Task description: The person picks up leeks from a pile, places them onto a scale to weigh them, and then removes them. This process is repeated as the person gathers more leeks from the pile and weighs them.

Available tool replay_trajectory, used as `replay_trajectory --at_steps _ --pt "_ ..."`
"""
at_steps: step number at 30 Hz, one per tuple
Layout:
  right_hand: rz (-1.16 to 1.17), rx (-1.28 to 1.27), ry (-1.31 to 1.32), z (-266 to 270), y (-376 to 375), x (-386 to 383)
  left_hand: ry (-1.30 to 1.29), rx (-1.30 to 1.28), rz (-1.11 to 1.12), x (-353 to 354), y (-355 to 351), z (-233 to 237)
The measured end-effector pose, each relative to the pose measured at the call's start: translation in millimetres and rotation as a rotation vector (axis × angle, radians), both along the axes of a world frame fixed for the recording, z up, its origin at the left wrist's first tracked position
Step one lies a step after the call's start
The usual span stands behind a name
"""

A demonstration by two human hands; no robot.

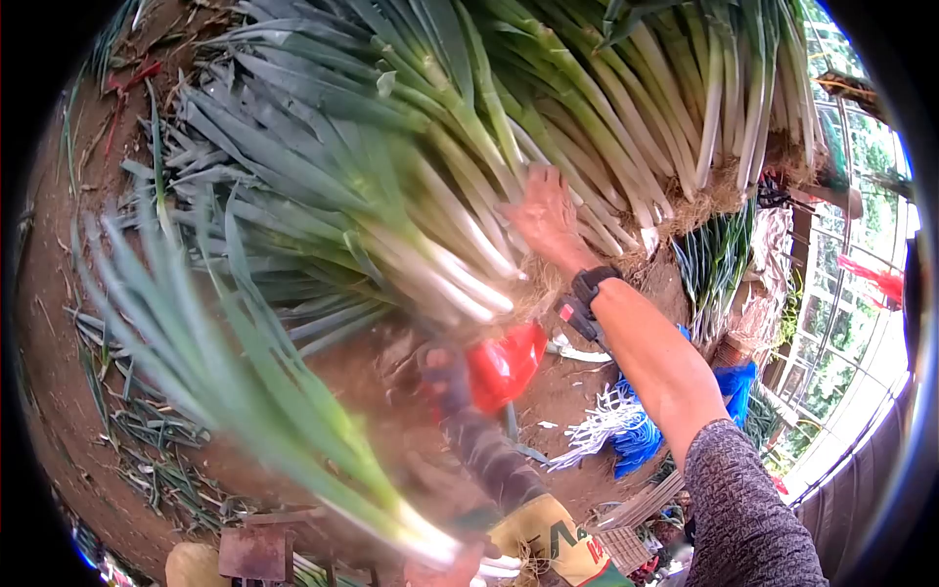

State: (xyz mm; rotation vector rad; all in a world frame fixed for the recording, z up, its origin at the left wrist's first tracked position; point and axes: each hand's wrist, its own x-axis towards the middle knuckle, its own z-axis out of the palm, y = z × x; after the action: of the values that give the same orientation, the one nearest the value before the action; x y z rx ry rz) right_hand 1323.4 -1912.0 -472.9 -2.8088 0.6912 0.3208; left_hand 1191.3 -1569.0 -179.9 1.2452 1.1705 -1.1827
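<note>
Near the bottom edge my left hand (pixel 445 569) is closed round the white root ends of a few long green onions (pixel 333 455); their leaves stretch up and left, blurred by motion. My right hand (pixel 546 220), with a dark watch (pixel 587 284) on the wrist, reaches onto a big pile of green onions (pixel 626 117). Its fingers are curled over white stalks near the roots, and the fingertips partly hide among them. Another bundle of green onions (pixel 440 274) lies just left of that hand, roots toward me.
A patterned sleeve or trouser leg (pixel 489 455) and a yellow printed cloth (pixel 553 533) lie between my arms. Nearby are a red plastic bag (pixel 507 364), white-and-blue strings (pixel 621 426) and scattered leaf scraps (pixel 161 450) on bare soil. Mesh walling (pixel 841 342) stands at right.
</note>
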Motion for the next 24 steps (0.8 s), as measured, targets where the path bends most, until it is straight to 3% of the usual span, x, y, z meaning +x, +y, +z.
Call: replay_trajectory --at_steps 4,10,13,16,19,20,23,24 --pt "-0.091 0.072 0.048 -6.1 6.2 -1.6 0.076 0.078 0.077 -1.8 -7.6 -10.4" --pt "-0.183 0.072 0.195 9.9 19.7 -0.8 0.055 -0.051 0.092 -17.1 -0.5 -26.7" --pt "-0.125 -0.078 0.046 -13.2 17.6 -9.2 -0.024 -0.024 0.065 -26.9 -1.0 -33.0" --pt "-0.185 0.22 0.356 31.0 -8.7 12.5 -0.038 -0.01 0.089 -31.4 2.4 -37.5" --pt "-0.116 0.203 0.235 35.8 -40.5 2.1 -0.083 0.029 0.049 -18.8 -4.2 -35.6" --pt "-0.008 0.134 0.083 20.0 -58.0 -9.5 -0.082 0.009 0.072 -20.5 -3.4 -38.3" --pt "0.023 -0.011 0.062 9.7 -76.5 -13.7 -0.058 -0.016 0.127 -24.6 -2.0 -45.4" --pt "-0.059 0.051 0.118 21.5 -69.3 -3.5 -0.04 -0.006 0.134 -21.9 -4.1 -44.9"
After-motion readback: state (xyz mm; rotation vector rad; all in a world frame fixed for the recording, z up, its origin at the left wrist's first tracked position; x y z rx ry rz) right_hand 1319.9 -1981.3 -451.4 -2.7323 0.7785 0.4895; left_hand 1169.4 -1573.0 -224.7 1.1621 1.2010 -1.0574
